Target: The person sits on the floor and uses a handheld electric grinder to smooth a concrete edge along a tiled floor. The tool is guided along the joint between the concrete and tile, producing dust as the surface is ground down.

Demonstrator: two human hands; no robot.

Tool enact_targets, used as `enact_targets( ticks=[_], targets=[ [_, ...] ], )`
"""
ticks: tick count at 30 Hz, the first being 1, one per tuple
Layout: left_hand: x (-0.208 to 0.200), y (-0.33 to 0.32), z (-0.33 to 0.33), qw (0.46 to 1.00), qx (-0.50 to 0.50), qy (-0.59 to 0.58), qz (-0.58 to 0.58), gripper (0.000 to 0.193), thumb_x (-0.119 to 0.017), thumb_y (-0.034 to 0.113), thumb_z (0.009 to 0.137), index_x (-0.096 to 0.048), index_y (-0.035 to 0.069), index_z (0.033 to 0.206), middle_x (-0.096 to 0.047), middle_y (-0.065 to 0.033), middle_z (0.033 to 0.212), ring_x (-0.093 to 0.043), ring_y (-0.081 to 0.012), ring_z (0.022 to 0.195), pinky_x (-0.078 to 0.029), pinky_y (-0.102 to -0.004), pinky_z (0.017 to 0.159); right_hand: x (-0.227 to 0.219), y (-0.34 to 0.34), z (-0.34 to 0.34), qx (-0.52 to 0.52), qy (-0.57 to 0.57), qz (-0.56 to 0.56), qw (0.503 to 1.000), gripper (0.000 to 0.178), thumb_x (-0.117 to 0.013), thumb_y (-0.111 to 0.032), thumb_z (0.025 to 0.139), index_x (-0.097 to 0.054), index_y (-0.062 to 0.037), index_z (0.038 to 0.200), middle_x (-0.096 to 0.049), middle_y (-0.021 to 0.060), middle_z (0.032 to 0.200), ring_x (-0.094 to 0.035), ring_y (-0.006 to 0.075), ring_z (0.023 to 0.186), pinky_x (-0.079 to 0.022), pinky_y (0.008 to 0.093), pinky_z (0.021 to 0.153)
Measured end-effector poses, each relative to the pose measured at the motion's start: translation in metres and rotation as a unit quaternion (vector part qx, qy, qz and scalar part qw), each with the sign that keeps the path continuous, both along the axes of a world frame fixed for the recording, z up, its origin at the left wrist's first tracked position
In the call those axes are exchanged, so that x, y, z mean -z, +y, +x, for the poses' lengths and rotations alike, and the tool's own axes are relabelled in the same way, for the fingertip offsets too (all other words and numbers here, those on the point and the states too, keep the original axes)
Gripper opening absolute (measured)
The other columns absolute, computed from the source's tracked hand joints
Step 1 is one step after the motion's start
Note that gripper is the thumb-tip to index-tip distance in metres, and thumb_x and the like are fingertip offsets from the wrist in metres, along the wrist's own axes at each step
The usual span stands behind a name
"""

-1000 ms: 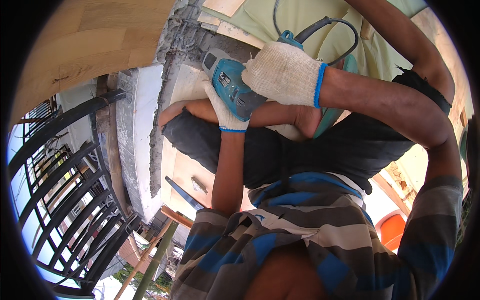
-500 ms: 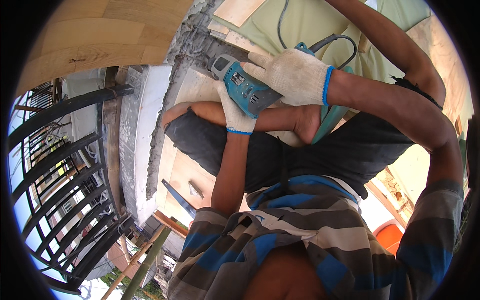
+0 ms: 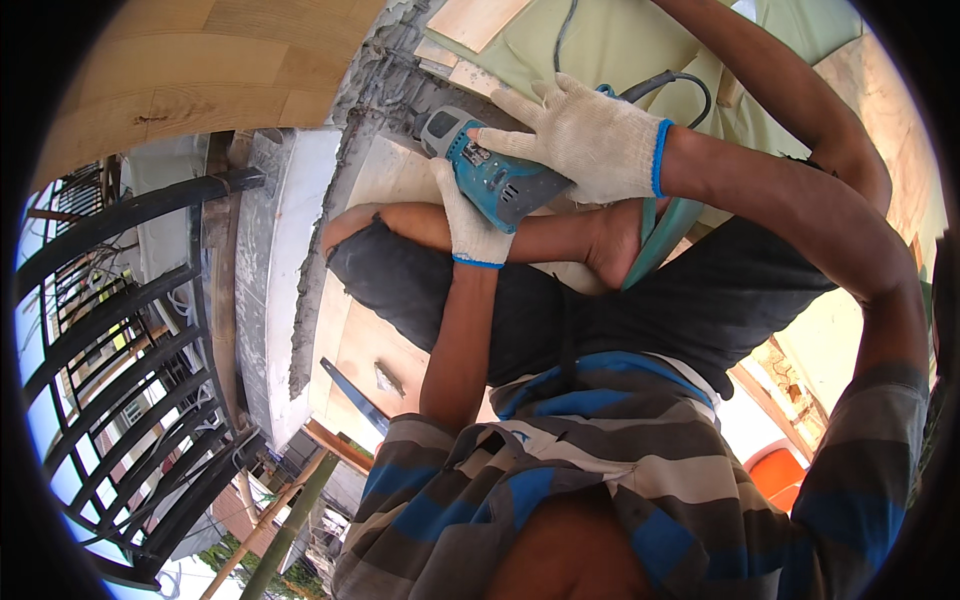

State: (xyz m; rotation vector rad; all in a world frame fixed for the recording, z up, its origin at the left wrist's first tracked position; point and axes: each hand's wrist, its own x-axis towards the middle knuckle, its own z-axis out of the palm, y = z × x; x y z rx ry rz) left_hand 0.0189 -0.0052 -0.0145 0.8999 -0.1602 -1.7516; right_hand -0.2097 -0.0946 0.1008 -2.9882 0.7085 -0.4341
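A teal-and-grey corded drill (image 3: 495, 180) lies slantwise above my bent leg, its grey nose toward the upper left. My left hand (image 3: 475, 222), in a white knit glove with a blue cuff, grips it from the near side. The thumb lies along the housing, while the other fingers are hidden under the tool. Over the rear of the drill is my right hand (image 3: 600, 145), gloved the same way. Its fingers are stretched and spread, one digit touching the top of the housing. A dark cable (image 3: 665, 85) loops behind that hand.
Wood flooring (image 3: 240, 60) ends at a rough concrete strip (image 3: 375, 85) at upper left. Black railings (image 3: 120, 320) stand left. A saw-like blade (image 3: 355, 395) and a small metal piece (image 3: 388, 378) lie by my left elbow. A green sheet (image 3: 510, 65) lies beyond; an orange container (image 3: 775, 475) sits right.
My right hand has shifted slightly right and its fingers have spread and lifted farther from the drill housing. My left hand and the drill are nearly where they were.
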Motion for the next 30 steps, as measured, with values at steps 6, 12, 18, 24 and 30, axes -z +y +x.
enact_targets(
  ticks=[6, 12, 18, 24, 30],
  targets=[
    [0.000, -0.001, 0.000, 0.999, 0.001, 0.035, 0.038, 0.089, -0.046, 0.082, 0.114, -0.045, 0.020, 0.178, -0.055, -0.0078, 0.174, -0.056, -0.0309, 0.158, -0.051, -0.0482, 0.131, -0.001, -0.002, -0.002, 0.043, 0.205, 0.234, 0.949, 0.110, -0.091, -0.026, 0.080, -0.046, -0.0254, 0.180, -0.077, 0.0245, 0.131, -0.084, 0.0375, 0.096, -0.067, 0.0485, 0.081],
    [-0.002, -0.002, -0.002, 1.000, -0.007, 0.024, 0.001, 0.097, -0.044, 0.087, 0.111, -0.047, 0.015, 0.176, -0.057, -0.0130, 0.173, -0.059, -0.0361, 0.156, -0.053, -0.0563, 0.129, 0.006, 0.001, -0.004, 0.012, 0.001, 0.048, 0.999, 0.094, -0.086, -0.023, 0.086, -0.054, -0.0235, 0.174, -0.081, 0.0184, 0.103, -0.083, 0.0380, 0.096, -0.066, 0.0497, 0.080],
    [-0.011, -0.006, -0.003, 0.994, -0.064, 0.050, 0.078, 0.088, -0.041, 0.082, 0.115, -0.049, 0.018, 0.175, -0.058, -0.0100, 0.172, -0.058, -0.0340, 0.157, -0.052, -0.0508, 0.130, -0.002, 0.001, -0.008, 0.038, 0.144, 0.205, 0.967, 0.055, -0.083, -0.017, 0.085, -0.075, -0.0104, 0.139, -0.083, 0.0196, 0.096, -0.084, 0.0402, 0.095, -0.066, 0.0522, 0.081],
    [0.017, -0.018, 0.009, 0.998, -0.058, -0.005, 0.029, 0.088, -0.035, 0.081, 0.117, -0.051, 0.014, 0.172, -0.061, -0.0129, 0.167, -0.061, -0.0336, 0.152, -0.052, -0.0504, 0.129, -0.008, -0.001, 0.008, 0.010, 0.115, 0.174, 0.978, 0.027, -0.081, -0.015, 0.086, -0.081, -0.0063, 0.111, -0.082, 0.0193, 0.092, -0.084, 0.0415, 0.092, -0.067, 0.0542, 0.078],
    [0.015, -0.008, 0.021, 0.997, 0.000, -0.041, -0.062, 0.091, -0.035, 0.084, 0.116, -0.048, 0.015, 0.174, -0.061, -0.0116, 0.167, -0.064, -0.0292, 0.148, -0.049, -0.0424, 0.131, -0.002, 0.004, 0.010, -0.009, 0.101, 0.154, 0.983, 0.032, -0.084, -0.020, 0.085, -0.082, -0.0078, 0.114, -0.082, 0.0197, 0.092, -0.083, 0.0406, 0.095, -0.067, 0.0535, 0.081]
  ],
)
